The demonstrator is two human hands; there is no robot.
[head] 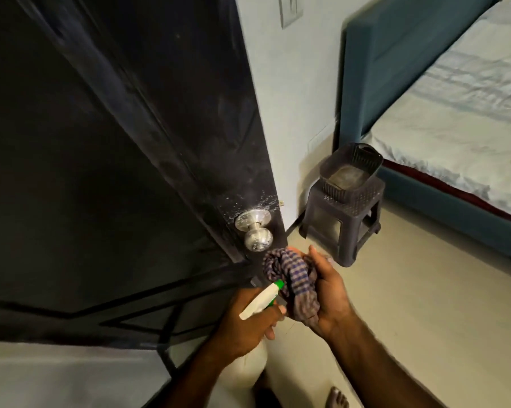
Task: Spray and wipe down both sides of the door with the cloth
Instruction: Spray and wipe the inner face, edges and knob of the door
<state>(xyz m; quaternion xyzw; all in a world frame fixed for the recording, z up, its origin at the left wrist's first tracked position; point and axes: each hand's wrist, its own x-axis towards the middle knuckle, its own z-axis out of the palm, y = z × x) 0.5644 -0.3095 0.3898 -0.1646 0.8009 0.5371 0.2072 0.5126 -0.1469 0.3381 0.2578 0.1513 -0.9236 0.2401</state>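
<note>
head view. dark door (107,160) fills the left half of the frame, its free edge running down toward the near centre. silver door knob (258,238) sits close to that edge, with fine white spray droplets (266,201) speckled on the panel just above and around it.

left hand (245,322) is clenched around a white spray bottle (261,300); the green nozzle (278,284) points up and away toward the door edge, just below the knob. trigger finger position: cannot tell.

right hand (326,293) grasps a bunched, striped cloth (294,282), blue and brown-grey. cloth sits between the two hands, its far end close to the door edge right of and below the knob; contact with the door cannot be told. nozzle overlaps the cloth's left side.

right of the door: pale wall, then a dark plastic stool (344,222) on the floor with a dark basket (351,169) on top. bed (454,113) with teal frame and light sheet at far right. bare toes (338,397) at near edge.
</note>
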